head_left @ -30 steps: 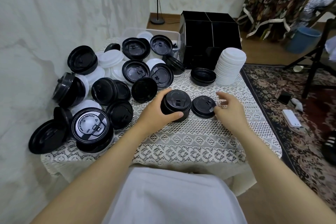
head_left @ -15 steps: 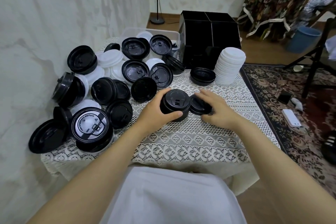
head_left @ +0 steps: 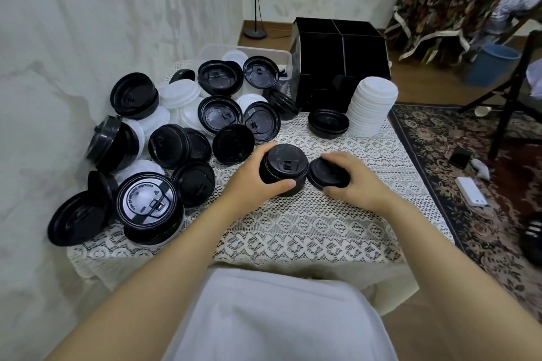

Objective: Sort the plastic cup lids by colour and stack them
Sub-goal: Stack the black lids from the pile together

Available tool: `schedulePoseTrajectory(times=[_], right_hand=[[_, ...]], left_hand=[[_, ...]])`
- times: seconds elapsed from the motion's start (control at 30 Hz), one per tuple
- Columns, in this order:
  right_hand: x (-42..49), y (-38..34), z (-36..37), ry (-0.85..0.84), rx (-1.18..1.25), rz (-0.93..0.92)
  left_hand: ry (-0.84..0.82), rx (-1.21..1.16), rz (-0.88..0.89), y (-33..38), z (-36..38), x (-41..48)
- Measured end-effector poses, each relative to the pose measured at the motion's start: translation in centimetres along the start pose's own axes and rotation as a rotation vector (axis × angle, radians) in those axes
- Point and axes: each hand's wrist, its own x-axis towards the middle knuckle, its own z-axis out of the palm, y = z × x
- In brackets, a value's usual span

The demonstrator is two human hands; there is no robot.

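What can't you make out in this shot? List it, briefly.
Head view:
- the black stack: the left hand wraps its side, so its lid count is hidden.
- the single black lid: the right hand covers most of its top.
- the clear bin: piled lids block its inside.
- the black organizer: compartments too dark to read.

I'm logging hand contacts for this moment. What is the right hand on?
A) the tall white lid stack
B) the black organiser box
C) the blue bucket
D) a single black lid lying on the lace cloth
D: the right hand grasps a black lid lying flat on the lace cloth, beside the black stack that the left hand grips.
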Motion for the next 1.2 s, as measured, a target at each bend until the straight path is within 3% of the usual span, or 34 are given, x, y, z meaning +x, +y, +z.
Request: schedulePoseTrajectory(times=[0.1,0.23,0.4,0.67,0.8,1.2], right_hand=[[-0.4,0.3,0.1,0.061,-0.033,0.031],[-0.6,0.4,-0.1,-0.033,-0.062,-0.038],[-0.9,-0.1,-0.4,0.020,0.052,0.038],[-1.1,-3.3,-0.6,0.332,0.214,-0.112],[-0.4,-5.8,0.3,0.244,0.178,-0.209],[1.4,-6.6,2.1,0.000,0.190,-0.210]], left_hand=[[0.002,0.002,0.001,0.0,0.1,0.0],[-0.007,0.002,-0.002,-0.1,0.0,0.0],[-0.007,0.016,0.001,0.0,0.0,0.1],[-0.003,0.020,0.014,-0.1,0.0,0.2],[-0.002,0.003,0.021,-0.2,0.1,0.2],[-0.006,0.001,0.045,0.0,0.0,0.3]])
